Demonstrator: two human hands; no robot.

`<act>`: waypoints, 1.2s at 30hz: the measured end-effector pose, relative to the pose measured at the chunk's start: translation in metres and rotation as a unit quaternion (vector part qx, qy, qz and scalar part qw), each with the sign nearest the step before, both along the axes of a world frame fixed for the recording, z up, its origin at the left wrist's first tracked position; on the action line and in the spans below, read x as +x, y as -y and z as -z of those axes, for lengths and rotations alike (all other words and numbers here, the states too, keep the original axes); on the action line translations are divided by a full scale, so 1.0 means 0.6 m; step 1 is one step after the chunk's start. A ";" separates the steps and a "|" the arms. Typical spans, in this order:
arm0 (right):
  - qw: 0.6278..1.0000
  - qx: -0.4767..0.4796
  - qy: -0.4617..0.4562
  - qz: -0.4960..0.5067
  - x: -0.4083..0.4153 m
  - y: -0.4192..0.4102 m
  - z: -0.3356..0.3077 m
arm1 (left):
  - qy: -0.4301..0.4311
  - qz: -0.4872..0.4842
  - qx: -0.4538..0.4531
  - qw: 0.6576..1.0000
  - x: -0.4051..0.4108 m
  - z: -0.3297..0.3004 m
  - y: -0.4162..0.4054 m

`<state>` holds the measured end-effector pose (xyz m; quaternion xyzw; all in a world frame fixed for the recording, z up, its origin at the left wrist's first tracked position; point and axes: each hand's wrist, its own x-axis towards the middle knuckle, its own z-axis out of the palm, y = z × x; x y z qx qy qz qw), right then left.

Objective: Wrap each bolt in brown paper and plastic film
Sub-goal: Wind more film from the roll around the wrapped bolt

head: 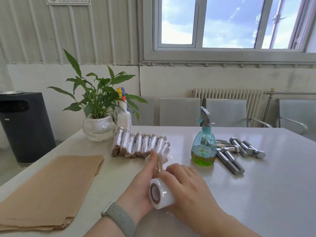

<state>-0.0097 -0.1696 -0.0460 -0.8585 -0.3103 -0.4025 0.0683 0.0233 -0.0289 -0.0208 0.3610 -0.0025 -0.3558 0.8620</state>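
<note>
Film stage of 1 bolt in hand, near centre of the white bench [256, 194].

Left hand [145, 182]: thumb up, fingers curled under a bolt wrapped in brown paper [158, 164], its far end already showing clear film crinkled around it. Grip grasping that bolt. It is held just above the bench, pointing away toward the far side.

Right hand [186, 187]: fingers curled over a white roll of plastic film with a brown cardboard core [159, 194]. Grip grasping the roll, pressed against the near part of the bolt. Core faces the camera.

Finished stock: a row of film-wrapped bolts [140, 144] stacked just beyond the hands, touching one another. How many, cannot tell.

Still to do: a loose pile of bare steel hex bolts [239, 151] far right, behind and beside a blue-green spray bottle with green liquid [203, 144]. A stack of brown paper sheets [49, 190] lies near left.

Judgement: wrapping is midway on this bolt; the job as a whole is past half. The next move likely calls for carrying the roll around the shaft under tension while the left hand turns or steadies it, then tearing the film and pressing the tail down.

Also there: potted green plant in a white bowl [98, 127], white spray bottle [124, 115].
</note>
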 end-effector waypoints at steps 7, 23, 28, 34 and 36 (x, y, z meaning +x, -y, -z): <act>0.999 -0.031 0.036 0.007 -0.005 -0.007 0.003 | -0.074 -0.055 0.040 0.995 0.002 0.000 0.002; 0.999 -0.008 0.029 -0.043 -0.005 -0.002 -0.010 | -0.015 -0.165 -0.058 0.984 0.023 0.006 -0.009; 0.995 0.030 0.073 -0.058 -0.003 -0.007 -0.014 | 0.012 -0.187 -0.106 0.977 0.015 0.001 -0.005; 0.992 0.070 0.089 -0.051 0.000 -0.001 -0.020 | 0.008 -0.182 -0.146 0.972 0.016 -0.004 -0.016; 0.992 0.077 0.087 -0.049 -0.001 0.000 -0.019 | 0.007 -0.170 -0.150 0.974 0.013 -0.006 -0.015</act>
